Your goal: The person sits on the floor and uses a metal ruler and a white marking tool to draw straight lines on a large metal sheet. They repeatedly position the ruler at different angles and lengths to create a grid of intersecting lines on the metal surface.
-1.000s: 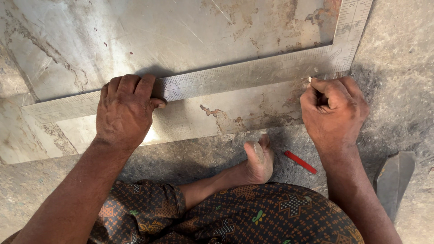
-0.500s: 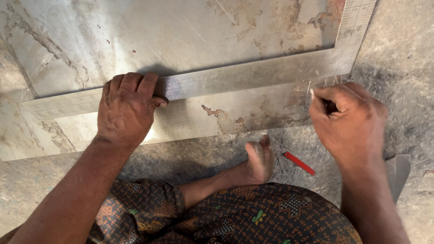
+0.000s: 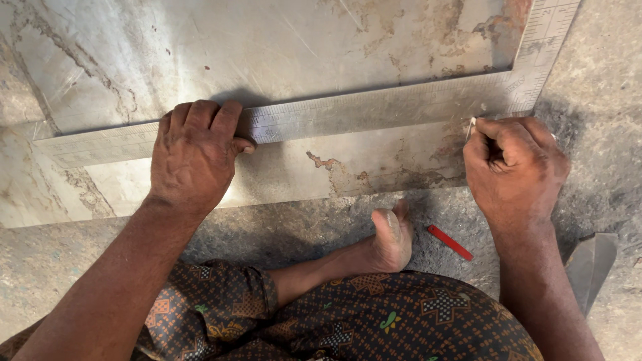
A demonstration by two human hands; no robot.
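We see the pale stone slab flat on the concrete floor, the steel square lying across it. Our left hand presses spread, flat on the blade. Our right hand pinches a thin marker at the slab's near edge, by the square's corner.

You see a rough grey concrete floor at three and six o'clock, lit by soft daylight.
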